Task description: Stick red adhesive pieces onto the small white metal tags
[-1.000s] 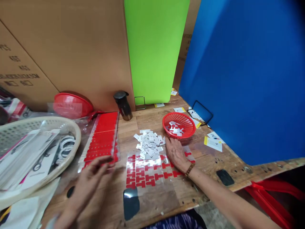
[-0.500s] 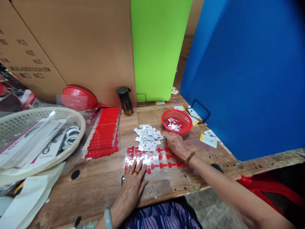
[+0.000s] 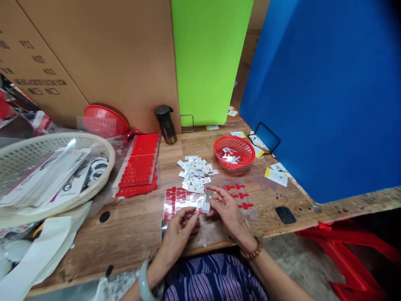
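My right hand [image 3: 227, 209] pinches a small white card [image 3: 206, 201] above a clear sheet bearing rows of red T-shaped pieces [image 3: 241, 195]. Close to it on the left, my left hand [image 3: 180, 232] is raised over the sheet's lower edge, its fingers curled together; whatever lies between the fingertips is too small to make out. Beyond both hands is a loose pile of small white cards [image 3: 194, 172]. A red basket [image 3: 234, 151] with more such cards and some red bits in it stands right of the pile.
Stacked red sheets [image 3: 139, 163] and a large cream basket [image 3: 108, 175] lie on the left. At the back are a dark jug [image 3: 166, 125], a green panel [image 3: 209, 62] and another red basket [image 3: 105, 121]. A blue panel [image 3: 328, 104] fills the right.
My right hand has moved from beside the pile down and toward me with a card in its fingers. My left hand has lifted off the sheet and its fingers have curled. The view has shifted slightly.
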A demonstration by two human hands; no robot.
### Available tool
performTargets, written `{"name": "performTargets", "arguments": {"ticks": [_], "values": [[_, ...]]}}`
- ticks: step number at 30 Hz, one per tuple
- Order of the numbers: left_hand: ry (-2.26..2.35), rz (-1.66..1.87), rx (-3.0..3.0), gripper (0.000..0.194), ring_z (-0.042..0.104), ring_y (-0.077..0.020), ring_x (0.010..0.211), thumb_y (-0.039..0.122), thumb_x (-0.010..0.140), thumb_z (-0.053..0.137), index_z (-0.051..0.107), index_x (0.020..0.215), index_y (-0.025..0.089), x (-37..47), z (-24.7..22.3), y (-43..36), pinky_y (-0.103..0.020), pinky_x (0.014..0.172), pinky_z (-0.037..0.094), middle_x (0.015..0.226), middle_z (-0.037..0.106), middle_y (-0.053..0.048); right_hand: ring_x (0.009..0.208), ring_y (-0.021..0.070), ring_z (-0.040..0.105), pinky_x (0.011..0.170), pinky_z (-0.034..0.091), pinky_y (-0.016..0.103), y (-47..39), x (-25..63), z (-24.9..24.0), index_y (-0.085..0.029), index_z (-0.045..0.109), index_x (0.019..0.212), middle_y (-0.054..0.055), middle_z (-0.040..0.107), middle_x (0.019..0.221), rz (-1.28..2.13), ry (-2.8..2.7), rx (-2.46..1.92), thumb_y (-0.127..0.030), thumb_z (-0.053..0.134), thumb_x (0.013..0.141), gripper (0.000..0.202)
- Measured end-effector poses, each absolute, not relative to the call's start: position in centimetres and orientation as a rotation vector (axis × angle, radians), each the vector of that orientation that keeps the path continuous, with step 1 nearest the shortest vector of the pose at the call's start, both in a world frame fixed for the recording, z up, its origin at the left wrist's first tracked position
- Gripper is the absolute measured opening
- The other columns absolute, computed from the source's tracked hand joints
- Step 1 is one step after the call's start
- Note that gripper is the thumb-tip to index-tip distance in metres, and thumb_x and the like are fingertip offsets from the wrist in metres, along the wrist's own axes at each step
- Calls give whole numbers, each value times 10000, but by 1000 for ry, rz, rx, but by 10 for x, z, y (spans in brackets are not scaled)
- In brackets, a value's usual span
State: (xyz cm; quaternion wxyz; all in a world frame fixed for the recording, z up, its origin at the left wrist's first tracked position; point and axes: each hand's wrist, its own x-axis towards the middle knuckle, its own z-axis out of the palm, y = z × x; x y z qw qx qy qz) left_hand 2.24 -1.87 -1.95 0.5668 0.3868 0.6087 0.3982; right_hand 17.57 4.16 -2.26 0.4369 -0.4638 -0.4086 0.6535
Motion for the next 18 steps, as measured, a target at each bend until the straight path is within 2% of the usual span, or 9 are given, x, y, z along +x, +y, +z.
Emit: {"name": "performTargets", "arguments": {"ticks": [4,9,11,14,18], "values": [[1275,990,600,429,622,-116,570,436,650,736,606,911,122,38,-13,-11,-239,584,518,725,682,-48,493,87,567,479,484,215,29,164,-22,-182,538,1067,-56,549,691,1633,-928,-1152,-363,705,684,455],[1225,978,561,345,520,-54,411,393,626,766,624,741,100,36,-12,-11,-161,444,421,550,615,-3,518,97,577,506,486,220,22,169,-27,-197,556,982,-54,553,669,1689,-974,-1102,-372,731,673,396],[1188,947,531,338,529,-53,424,388,623,770,620,712,99,34,-11,-13,-160,439,425,590,624,-13,566,99,581,540,478,217,22,176,-29,-195,579,951,-40,580,697,1712,-1030,-1059,-365,738,675,362],[1159,870,480,330,611,-86,512,377,632,770,596,708,107,31,-7,-19,-180,513,489,684,659,-43,639,98,568,601,461,217,21,190,-33,-193,625,948,-16,618,779,1792,-1085,-991,-362,730,703,315],[1066,774,427,320,667,-127,591,379,691,735,569,771,116,30,-5,-29,-207,566,527,731,681,-67,634,98,547,628,439,221,14,202,-42,-189,637,953,-27,606,716,1954,-1096,-910,-377,702,749,285]]}}
